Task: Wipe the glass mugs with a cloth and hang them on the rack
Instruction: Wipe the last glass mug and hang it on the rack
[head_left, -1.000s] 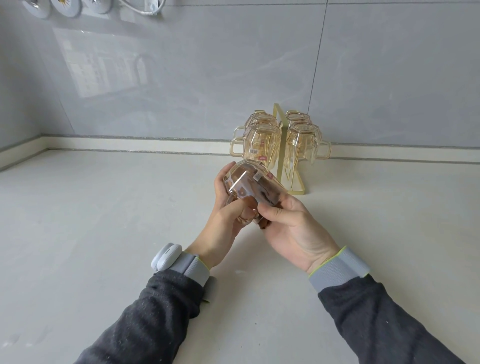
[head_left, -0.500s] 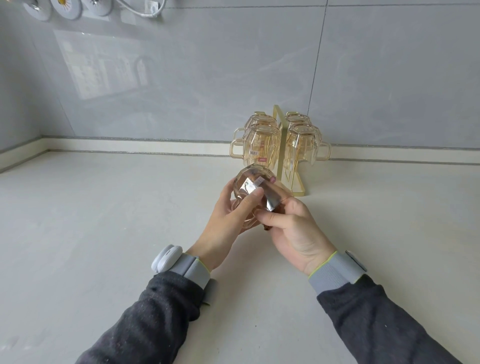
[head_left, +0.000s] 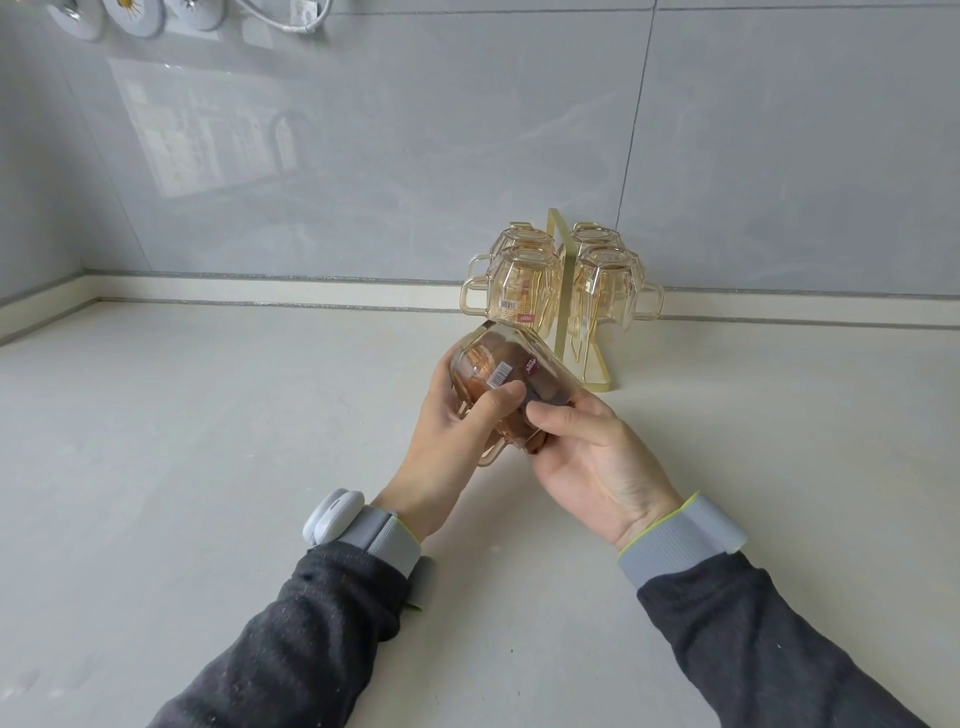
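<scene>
We see the glass mug (head_left: 511, 387) held above the counter (head_left: 208, 426), just in front of the rack (head_left: 563, 291), and it is lifted clear of both. It lies tilted on its side, with the flat base pointing up and away and the mouth turned down toward the right hand (head_left: 589, 460). A barcode sticker and a small red label face us, and the handle pokes out below the left hand (head_left: 452, 436). Through the glass we see a dark brown mass (head_left: 545, 384), but we cannot tell whether it is a cloth.

The left hand grips the mug's body, with the thumb laid across the near side and the fingers wrapped round the far side. The right hand holds the mouth end, with the thumb pressed on the glass. The mug hides the rest of its fingers.

The gold rack stands upright near the back wall (head_left: 415, 156). Four other mugs (head_left: 524, 291) hang on it upside down, two on each side of the post, with their handles pointing outward.

Both wrists wear grey bands over dark sleeves (head_left: 291, 649), and a white device (head_left: 332, 514) sits on the left band. High on the wall we see round white discs (head_left: 130, 15) and a white cable (head_left: 280, 18).
</scene>
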